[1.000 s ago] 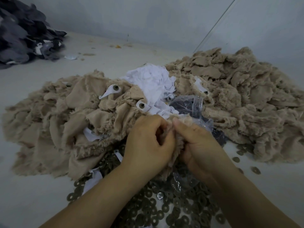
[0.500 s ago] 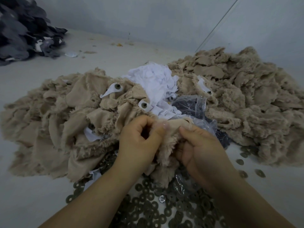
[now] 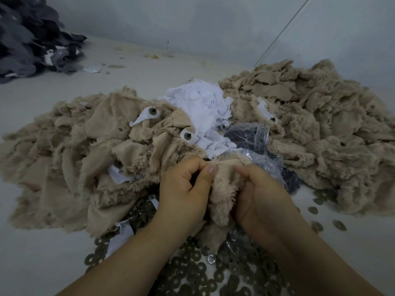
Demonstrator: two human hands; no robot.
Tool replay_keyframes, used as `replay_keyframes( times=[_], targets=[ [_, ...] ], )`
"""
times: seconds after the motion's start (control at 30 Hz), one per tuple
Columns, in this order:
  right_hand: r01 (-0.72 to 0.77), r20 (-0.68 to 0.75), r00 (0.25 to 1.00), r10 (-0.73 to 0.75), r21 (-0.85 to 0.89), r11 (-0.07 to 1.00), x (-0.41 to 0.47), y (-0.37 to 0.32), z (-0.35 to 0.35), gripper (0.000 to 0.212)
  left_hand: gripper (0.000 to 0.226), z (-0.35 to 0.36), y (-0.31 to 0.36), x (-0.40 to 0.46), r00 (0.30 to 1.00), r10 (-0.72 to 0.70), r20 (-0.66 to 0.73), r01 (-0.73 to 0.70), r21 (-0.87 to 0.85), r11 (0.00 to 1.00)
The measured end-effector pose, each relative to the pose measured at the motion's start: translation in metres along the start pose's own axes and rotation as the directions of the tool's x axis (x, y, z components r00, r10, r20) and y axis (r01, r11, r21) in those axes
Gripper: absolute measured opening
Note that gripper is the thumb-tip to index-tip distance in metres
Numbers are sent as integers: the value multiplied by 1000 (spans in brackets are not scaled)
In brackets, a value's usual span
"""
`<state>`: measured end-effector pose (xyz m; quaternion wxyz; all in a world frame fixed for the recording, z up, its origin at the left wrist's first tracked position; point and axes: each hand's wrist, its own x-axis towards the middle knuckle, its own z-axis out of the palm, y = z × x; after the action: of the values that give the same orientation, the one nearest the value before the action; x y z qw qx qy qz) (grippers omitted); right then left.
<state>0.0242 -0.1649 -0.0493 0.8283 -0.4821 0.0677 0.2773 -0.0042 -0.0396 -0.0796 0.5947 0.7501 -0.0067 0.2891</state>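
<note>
The tan plush piece point(image 3: 223, 191) is held over the washers point(image 3: 192, 272) on the worktop point(image 3: 38, 248), pinched at its top edge by the curled fingers of the left hand point(image 3: 183, 189) and gripped by the right hand point(image 3: 260, 195). The backing should be pulled taut between both grips, so the worked spot is exposed.

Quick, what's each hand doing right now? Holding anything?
Left hand: closed, pinching the top edge of the fur piece.
Right hand: closed, gripping the same fur piece from its other side.
</note>
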Motion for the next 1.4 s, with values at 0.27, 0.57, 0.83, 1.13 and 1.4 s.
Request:
replay_keyframes(
  times=[0.27, 0.57, 0.83, 1.13, 1.4],
  targets=[
    [103, 114, 990, -82, -195, 975, 1, 0, -9, 23, 32, 0, 0, -1, 999, -52, -11, 51, -73, 996],
    [50, -38, 998, -56, -146, 988, 6, -2, -8, 29, 37, 1, 1, 0, 996, -84, -8, 83, -108, 991],
    [78, 72, 996, -62, -254, 964, -1, -1, -6, 19, 36, 1, -1, 0, 997, -70, -10, 69, -58, 996],
    [29, 67, 998, -20, -134, 991, -2, -3, -3, 32, 40, 2, -2, 0, 994, -109, 23, 111, -128, 986],
    [-60, 86, 994, 68, -92, 994, -2, -4, -4, 40, 29, 3, -3, -2, 984, -145, 108, 167, -240, 956]
  ],
)
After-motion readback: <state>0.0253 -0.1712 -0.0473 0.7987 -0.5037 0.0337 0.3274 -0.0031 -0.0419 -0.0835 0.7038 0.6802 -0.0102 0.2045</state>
